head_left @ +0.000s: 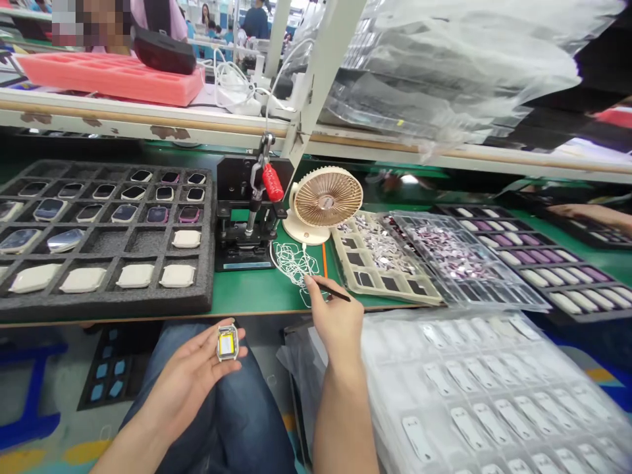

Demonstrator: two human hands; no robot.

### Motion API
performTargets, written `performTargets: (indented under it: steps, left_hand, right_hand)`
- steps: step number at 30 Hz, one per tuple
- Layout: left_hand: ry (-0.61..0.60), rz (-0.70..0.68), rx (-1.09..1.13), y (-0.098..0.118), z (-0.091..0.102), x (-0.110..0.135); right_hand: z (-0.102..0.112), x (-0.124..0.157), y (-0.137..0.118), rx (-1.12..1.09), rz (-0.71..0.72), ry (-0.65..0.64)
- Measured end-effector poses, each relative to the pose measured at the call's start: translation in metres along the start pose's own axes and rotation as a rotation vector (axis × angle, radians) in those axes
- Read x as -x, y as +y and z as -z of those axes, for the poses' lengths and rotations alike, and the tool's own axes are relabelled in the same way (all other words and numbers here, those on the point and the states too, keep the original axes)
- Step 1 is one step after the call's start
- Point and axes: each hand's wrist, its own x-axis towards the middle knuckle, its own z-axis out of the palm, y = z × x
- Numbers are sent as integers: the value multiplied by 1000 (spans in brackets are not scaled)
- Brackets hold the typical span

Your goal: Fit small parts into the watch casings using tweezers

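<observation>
My left hand (190, 365) is palm up over my lap, its fingers closed around the edges of a small smartwatch case (228, 343). The case has a silvery frame with a yellow-bordered pale inside facing up. In my right hand (338, 326) is a thin dark pair of tweezers (332, 289), pinched near the front edge of the green bench (247, 293). Just beyond those fingers lies a tangled white cable (291, 260). The tips of the tweezers are hard to make out.
A grey foam tray (205, 299) of watch cases lies left. A black toggle press (247, 230) and a beige fan (326, 197) stand mid-bench. Parts trays (434, 297) lie right, above plastic-covered sheets (385, 368). Another person's arm (587, 214) reaches in at far right.
</observation>
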Motion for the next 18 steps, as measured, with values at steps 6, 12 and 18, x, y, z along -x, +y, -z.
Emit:
performTargets:
  steps: [6, 12, 18]
  left_hand:
    - [-31, -25, 58, 0, -1, -2]
    - [-36, -18, 129, 0, 2, -2]
    - [-57, -9, 172, -2, -2, -4]
  right_hand:
    - [9, 3, -9, -42, 15, 58]
    - [11, 10, -11, -223, 27, 224]
    - [15, 47, -33, -596, 38, -129]
